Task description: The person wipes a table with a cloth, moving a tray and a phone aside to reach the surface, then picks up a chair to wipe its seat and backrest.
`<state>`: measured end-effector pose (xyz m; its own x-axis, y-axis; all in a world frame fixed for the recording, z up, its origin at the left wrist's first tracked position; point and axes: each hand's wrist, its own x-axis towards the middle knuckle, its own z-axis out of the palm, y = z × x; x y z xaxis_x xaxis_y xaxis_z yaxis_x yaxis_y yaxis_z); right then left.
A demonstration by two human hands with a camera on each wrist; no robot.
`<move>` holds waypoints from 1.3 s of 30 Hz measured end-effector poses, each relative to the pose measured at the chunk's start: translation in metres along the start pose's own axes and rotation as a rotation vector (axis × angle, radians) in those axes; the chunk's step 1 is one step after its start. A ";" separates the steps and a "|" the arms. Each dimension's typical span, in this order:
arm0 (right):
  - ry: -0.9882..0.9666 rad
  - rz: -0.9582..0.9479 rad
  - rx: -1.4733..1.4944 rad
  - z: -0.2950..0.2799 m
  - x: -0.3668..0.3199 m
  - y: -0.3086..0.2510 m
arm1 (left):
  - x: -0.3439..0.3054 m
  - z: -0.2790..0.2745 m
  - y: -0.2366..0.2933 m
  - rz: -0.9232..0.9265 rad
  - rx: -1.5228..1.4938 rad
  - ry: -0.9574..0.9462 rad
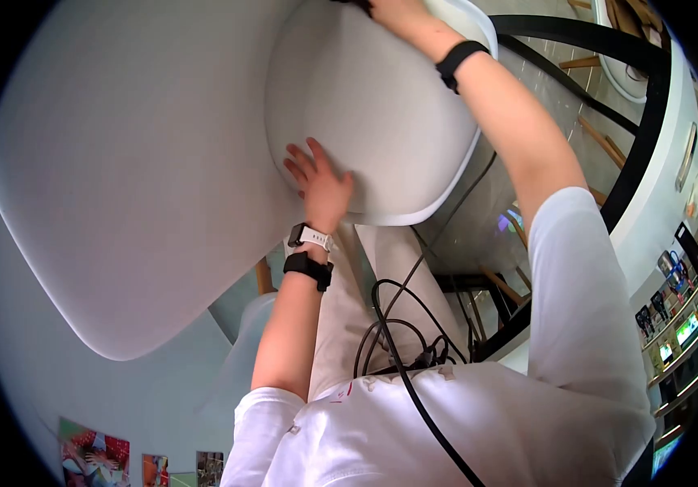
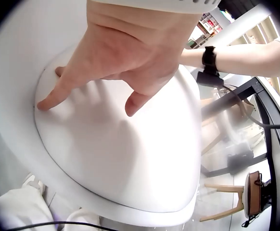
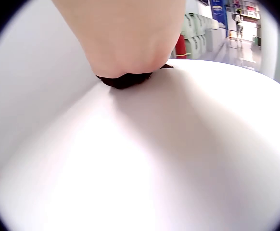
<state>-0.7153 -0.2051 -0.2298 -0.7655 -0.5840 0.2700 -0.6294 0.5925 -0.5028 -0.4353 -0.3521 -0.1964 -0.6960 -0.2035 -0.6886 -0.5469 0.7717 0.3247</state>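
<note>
Chair seat (image 1: 381,122): white, just beside white tabletop (image 1: 121,162). Left hand (image 1: 320,183) flat on seat, fingers straight, spread. Right hand (image 1: 397,15) at far rim over dark object (image 3: 125,79); grip not discernible. Risk: uneven pressing likely tips or slides seat; dangling cable (image 1: 401,365) may snag.

No text can be read in any view. The blue sign (image 3: 218,9) bears white marks too blurred to make out. The posters (image 1: 93,454) and shelf screens (image 1: 686,329) show only colour.
</note>
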 end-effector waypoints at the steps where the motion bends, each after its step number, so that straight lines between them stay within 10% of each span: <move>1: 0.080 -0.012 -0.070 -0.011 -0.014 0.007 | 0.002 -0.003 -0.001 -0.007 -0.006 -0.034; 7: 0.205 0.262 -0.162 -0.047 -0.136 0.042 | 0.006 -0.008 -0.016 -0.013 -0.017 -0.159; 11: 0.287 0.813 0.108 -0.045 -0.239 0.018 | 0.010 -0.012 -0.011 -0.048 0.012 -0.221; 20: 0.029 0.881 0.155 -0.037 -0.345 -0.179 | 0.007 -0.018 -0.003 -0.107 0.176 -0.212; 30: 0.493 0.415 0.155 -0.069 -0.114 0.030 | 0.013 -0.024 -0.001 -0.125 0.204 -0.218; 36: 0.184 0.455 -0.211 0.004 -0.264 -0.060 | 0.012 -0.024 0.003 -0.163 0.219 -0.218; 39: 0.184 0.658 0.113 -0.013 -0.315 -0.174 | 0.009 -0.027 -0.001 -0.184 0.230 -0.219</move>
<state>-0.3665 -0.1170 -0.2162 -0.9999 -0.0132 0.0094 -0.0160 0.7240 -0.6896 -0.4537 -0.3714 -0.1857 -0.4660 -0.2375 -0.8523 -0.5177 0.8544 0.0450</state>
